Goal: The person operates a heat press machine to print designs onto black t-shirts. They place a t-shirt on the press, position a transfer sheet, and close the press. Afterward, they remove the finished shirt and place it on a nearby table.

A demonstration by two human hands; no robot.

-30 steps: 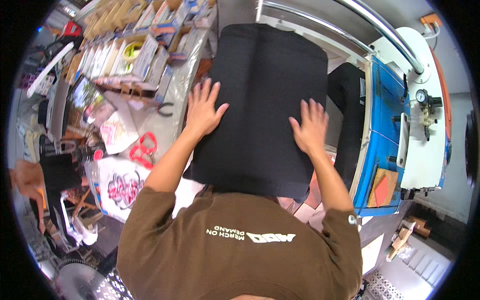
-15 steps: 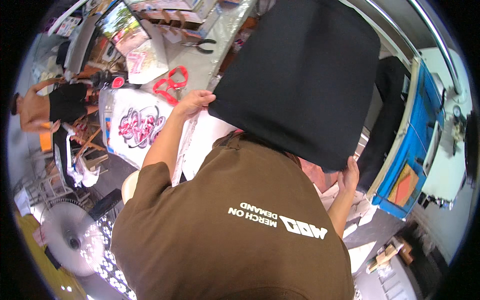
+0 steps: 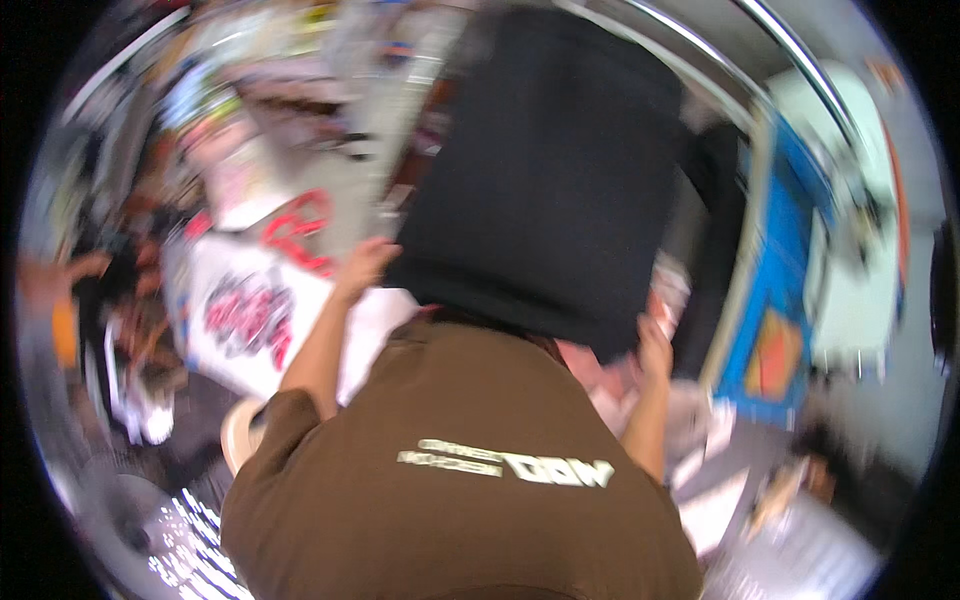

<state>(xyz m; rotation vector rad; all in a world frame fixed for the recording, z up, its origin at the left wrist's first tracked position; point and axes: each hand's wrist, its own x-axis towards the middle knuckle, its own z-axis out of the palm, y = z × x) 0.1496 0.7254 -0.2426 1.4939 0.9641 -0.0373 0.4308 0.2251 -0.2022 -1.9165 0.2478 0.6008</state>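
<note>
Left hand (image 3: 366,270): moved from atop black fabric (image 3: 545,180) to its near-left corner; grip too blurred to tell.
Right hand (image 3: 655,345): likewise, near-right corner; grip unclear.

One large rectangular black fabric piece (image 3: 545,180); one narrower black fabric piece (image 3: 722,230); two shiny metal bars (image 3: 797,57); one brown short-sleeved shirt (image 3: 450,530).

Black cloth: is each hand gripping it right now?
Left hand: at the black cloth, grip too blurred to tell.
Right hand: by its near right corner, grip also unclear.
</note>
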